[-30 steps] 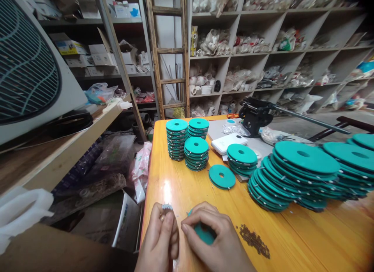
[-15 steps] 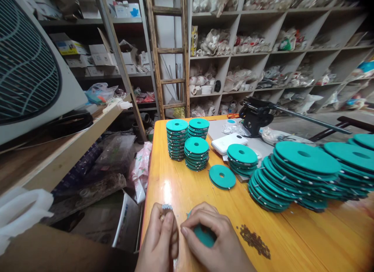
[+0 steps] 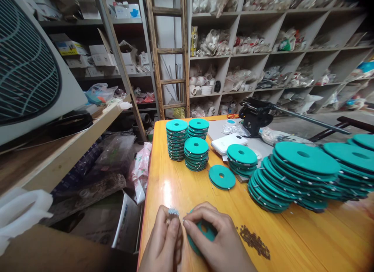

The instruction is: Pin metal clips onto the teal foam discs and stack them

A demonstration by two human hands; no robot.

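Observation:
My left hand (image 3: 163,241) is closed around a bunch of small pale blue-grey pieces (image 3: 173,212), whose tips stick up above the thumb and forefinger. Close to its right, my right hand (image 3: 219,237) has thumb and forefinger pinched together; whatever is between those fingertips is too small to make out. Under the right hand a green foam disc (image 3: 194,244) with a centre hole lies on the table, partly covered by the fingers. Another green disc (image 3: 222,177) lies flat farther forward. To the right of my hands is a loose pile of small brown beads or rings (image 3: 254,242).
Short stacks of green discs (image 3: 196,155) stand at the back of the yellow wooden table (image 3: 159,178). Larger stacks (image 3: 292,174) fill the right side. Behind are a white box-shaped device (image 3: 229,143) and a black clamp-like tool (image 3: 255,118). A wooden ladder (image 3: 172,82) leans against the shelves.
My left hand has shifted slightly right and down with the bunch of pale pieces. The right hand barely moved; more of the disc beneath it shows.

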